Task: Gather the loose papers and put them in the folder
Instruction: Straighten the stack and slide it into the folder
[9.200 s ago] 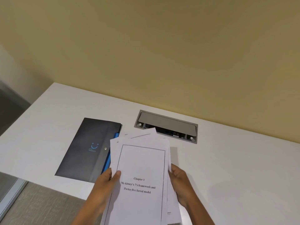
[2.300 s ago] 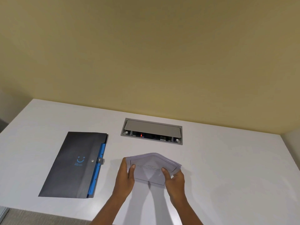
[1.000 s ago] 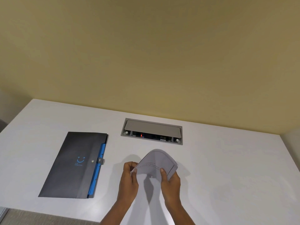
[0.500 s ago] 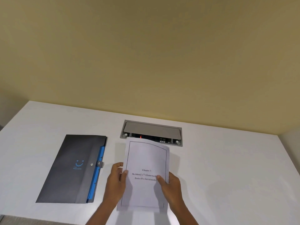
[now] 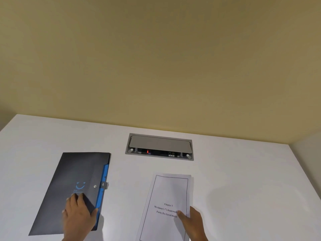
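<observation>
Your left hand (image 5: 78,214) spread flat on dark folder (image 5: 73,192), thumb hooked at blue edge, likely to steady it or lift flap; grips nothing. Folder closed, clasp (image 5: 103,185) looks fastened. Your right hand (image 5: 192,221) pins squared paper stack (image 5: 166,197) by its right edge, thumb on top, so sheets stay aligned. Stack lies flat on desk (image 5: 243,171), well apart from folder, right of it. Papers gathered; folder needs opening first. Cable hatch (image 5: 159,146) behind, clear of both.
</observation>
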